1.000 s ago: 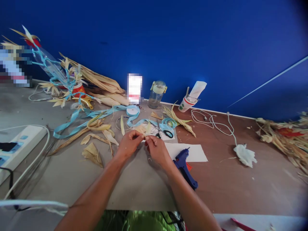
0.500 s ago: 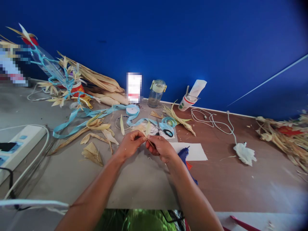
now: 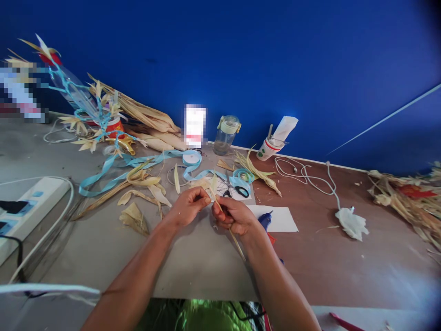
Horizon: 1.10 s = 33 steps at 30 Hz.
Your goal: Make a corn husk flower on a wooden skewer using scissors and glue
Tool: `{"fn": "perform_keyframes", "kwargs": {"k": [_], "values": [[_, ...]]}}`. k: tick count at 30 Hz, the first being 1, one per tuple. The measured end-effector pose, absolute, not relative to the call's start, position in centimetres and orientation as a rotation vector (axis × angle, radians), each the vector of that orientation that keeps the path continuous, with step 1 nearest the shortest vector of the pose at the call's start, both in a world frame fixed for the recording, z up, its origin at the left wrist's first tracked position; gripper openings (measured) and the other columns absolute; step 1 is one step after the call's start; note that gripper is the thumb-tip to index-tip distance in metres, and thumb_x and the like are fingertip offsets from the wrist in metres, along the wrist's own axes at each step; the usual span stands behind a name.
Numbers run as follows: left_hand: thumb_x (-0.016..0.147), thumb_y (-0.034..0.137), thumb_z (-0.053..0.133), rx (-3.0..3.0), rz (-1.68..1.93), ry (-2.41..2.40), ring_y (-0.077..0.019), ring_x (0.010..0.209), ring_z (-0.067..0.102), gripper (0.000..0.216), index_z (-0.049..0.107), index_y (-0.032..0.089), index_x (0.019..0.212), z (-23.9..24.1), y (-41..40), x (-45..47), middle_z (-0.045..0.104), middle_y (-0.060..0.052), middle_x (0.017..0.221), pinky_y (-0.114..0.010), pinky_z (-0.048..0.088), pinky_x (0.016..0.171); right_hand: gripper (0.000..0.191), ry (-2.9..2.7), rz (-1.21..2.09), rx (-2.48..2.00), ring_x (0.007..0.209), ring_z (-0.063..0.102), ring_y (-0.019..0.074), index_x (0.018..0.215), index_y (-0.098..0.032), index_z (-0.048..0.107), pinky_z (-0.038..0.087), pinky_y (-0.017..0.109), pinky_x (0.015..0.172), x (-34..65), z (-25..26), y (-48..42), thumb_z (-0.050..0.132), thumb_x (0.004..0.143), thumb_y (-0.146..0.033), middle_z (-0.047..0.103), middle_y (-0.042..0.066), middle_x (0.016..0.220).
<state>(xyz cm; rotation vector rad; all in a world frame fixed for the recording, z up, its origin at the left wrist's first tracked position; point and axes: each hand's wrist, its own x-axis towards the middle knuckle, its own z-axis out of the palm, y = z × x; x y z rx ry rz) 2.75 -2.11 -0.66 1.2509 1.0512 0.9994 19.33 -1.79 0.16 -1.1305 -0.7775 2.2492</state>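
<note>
My left hand [image 3: 189,206] pinches the top of a thin dry corn-husk strip [image 3: 237,243] over the grey board [image 3: 193,271]. My right hand [image 3: 234,215] is closed round the same strip a little lower, and the strip's tail runs down and to the right past my wrist. Both hands touch each other at the fingertips. A blue glue gun [image 3: 264,219] lies just right of my right hand, partly hidden by it, on a white sheet [image 3: 280,219].
Loose husk pieces [image 3: 134,218] and light-blue ribbon [image 3: 113,170] lie to the left, black scissors [image 3: 237,191] behind the hands. A jar [image 3: 225,134], a paper cup [image 3: 268,147], a white cable [image 3: 310,177], a power strip [image 3: 24,209] and a husk pile [image 3: 409,202] ring the table.
My right hand has slid down along the husk strip and curled tighter round it, drawing the strip's tail out toward my wrist. My left hand has stayed pinched at the top.
</note>
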Motion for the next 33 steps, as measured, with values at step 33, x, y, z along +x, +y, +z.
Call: {"fn": "perform_keyframes", "kwargs": {"k": [33], "values": [[0.071,0.033,0.063,1.223,1.032,1.252,-0.0103,0.055,0.045,0.021,0.057,0.016,0.060,-1.6,-1.9,3.6,0.055,0.002,0.057,-0.024,0.034,0.055,0.048,-1.161,1.667,-1.413,0.034,0.029,0.0029,0.061,-0.014,0.056,0.018,0.020,0.037,17.4,-0.6,-2.0,0.054,0.076,-0.059,0.043,-0.005,0.044]]}}
